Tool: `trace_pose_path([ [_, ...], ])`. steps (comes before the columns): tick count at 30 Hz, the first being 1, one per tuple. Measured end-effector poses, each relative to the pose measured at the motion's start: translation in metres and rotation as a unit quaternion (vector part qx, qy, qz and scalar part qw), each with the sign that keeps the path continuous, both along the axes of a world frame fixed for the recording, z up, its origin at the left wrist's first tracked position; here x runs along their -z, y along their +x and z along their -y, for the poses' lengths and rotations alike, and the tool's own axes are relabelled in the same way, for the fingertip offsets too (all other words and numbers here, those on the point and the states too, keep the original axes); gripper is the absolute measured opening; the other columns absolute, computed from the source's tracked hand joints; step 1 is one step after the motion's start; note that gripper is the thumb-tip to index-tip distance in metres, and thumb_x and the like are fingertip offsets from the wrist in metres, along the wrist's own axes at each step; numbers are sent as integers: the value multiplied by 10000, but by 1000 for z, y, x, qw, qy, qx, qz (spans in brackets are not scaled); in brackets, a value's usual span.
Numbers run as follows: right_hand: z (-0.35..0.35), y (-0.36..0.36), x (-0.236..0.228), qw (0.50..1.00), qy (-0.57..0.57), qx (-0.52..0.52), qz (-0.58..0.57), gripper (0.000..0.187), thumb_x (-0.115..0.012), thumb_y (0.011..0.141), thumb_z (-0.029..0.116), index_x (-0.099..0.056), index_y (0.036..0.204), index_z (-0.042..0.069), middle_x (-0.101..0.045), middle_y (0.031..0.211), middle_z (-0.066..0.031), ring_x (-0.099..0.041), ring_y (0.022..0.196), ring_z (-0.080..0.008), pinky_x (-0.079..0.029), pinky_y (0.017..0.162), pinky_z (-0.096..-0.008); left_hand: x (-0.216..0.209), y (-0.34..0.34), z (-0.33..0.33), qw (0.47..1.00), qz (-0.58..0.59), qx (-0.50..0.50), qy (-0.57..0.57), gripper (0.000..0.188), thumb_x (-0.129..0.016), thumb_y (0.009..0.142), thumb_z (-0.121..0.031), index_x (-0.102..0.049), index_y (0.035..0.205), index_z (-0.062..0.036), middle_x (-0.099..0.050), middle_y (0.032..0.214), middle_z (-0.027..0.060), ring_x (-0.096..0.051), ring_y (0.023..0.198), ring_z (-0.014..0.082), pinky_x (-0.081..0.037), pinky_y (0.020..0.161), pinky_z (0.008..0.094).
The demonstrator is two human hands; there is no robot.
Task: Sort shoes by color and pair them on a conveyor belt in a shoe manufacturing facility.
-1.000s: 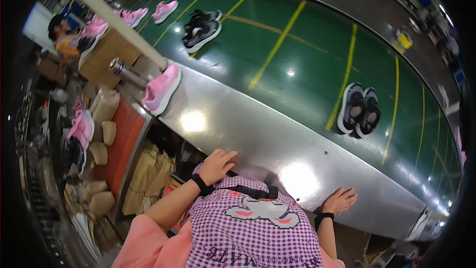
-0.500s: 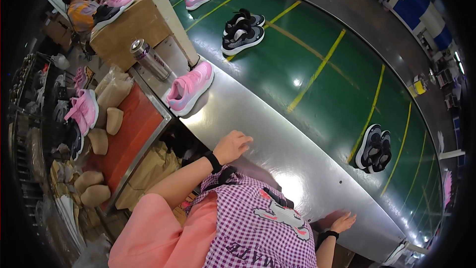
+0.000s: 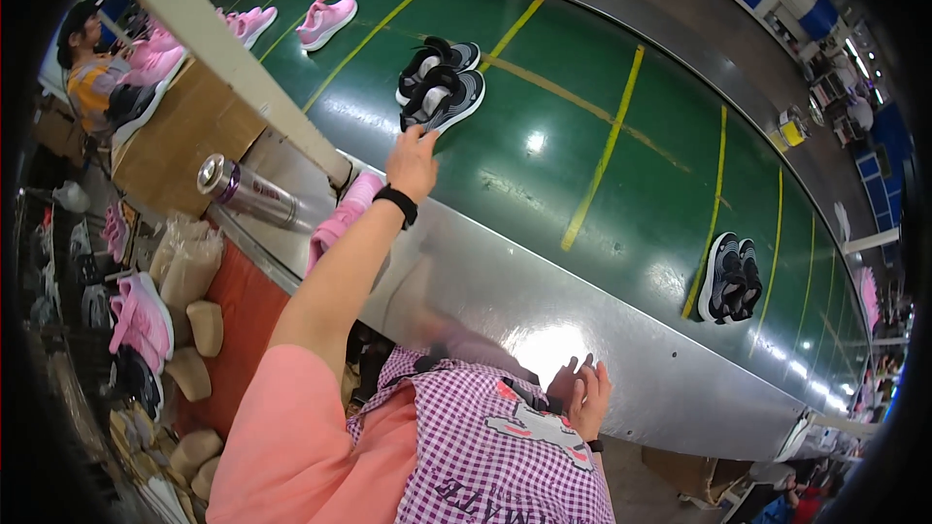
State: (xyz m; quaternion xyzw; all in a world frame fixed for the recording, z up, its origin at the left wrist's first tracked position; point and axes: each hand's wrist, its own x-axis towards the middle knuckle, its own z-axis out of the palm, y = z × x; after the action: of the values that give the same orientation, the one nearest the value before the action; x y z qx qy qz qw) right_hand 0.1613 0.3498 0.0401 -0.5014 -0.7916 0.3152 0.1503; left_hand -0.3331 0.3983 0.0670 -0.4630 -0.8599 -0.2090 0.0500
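Left hand (image 3: pixel 412 163) stretched out over the green conveyor belt with yellow stripes (image 3: pixel 582 107), fingertips at the heel of the nearer shoe of a black-and-grey pair of sneakers (image 3: pixel 439 87) — touching or just short, cannot tell; fingers loosely curled, holding nothing. Below the wrist, a pink sneaker (image 3: pixel 342 218) lies on the steel belt edge (image 3: pixel 505 291), a metal flask (image 3: pixel 254 194) beside it. Right hand (image 3: pixel 582 396) open, palm raised near the purple checked apron (image 3: pixel 495 456) — empty. Second dark pair (image 3: pixel 730 277) well off to the right.
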Motion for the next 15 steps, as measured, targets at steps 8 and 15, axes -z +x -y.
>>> trace_pose_path([
  [8,27,-41,8,992,-84,90,-24,231,-500,930,148,-611,1071,2,-457,1294,-225,-469,1161,-365,-372,986,-407,19,-93,-50,957,-189,-29,-217,165,-579,794,-164,-683,921,-177,-509,1190,36,-459,1112,229,-393,870,362],
  [15,35,-59,3,990,-85,111,3,216,-516,922,136,-622,1055,3,-456,1304,-205,-475,1160,-350,-380,980,-401,9,-109,-87,964,-187,69,-179,296,-792,575,-260,-721,853,-188,-480,1283,65,-357,1261,259,-303,997,422],
])
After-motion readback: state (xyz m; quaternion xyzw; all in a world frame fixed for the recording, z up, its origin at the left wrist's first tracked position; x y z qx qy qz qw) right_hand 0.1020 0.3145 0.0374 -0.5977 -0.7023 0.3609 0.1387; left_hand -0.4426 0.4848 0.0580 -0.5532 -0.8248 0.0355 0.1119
